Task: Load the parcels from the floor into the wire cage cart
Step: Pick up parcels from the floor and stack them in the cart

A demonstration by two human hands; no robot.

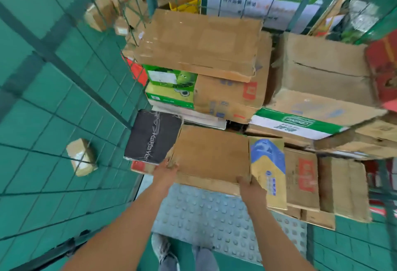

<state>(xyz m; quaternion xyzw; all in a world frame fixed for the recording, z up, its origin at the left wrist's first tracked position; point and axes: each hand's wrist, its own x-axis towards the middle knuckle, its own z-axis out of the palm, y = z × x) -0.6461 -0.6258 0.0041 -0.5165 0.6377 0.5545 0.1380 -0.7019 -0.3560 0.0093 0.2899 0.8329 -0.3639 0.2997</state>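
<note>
Brown corrugated cardboard fills the middle of the view: a flat plain cardboard parcel [211, 154] held at its near edge by both hands inside the green wire cage cart [71, 72]. The left hand [166, 168] grips the near left corner, fingers curled round the edge; the right hand [247, 182] grips the near right corner, fingers wrapped over it. The parcel's left edge touches a black fabric-wrapped bundle [151, 137], and its right edge lies against a blue-and-yellow printed carton [267, 169]. Its far edge meets the taller stack, topped by a large worn brown box [199, 42]. The only open room is toward the person, where the grey studded cart floor [214, 217] shows bare. Outside the left mesh wall a small taped parcel [81, 156] lies on the green tiled floor [32, 34].
</note>
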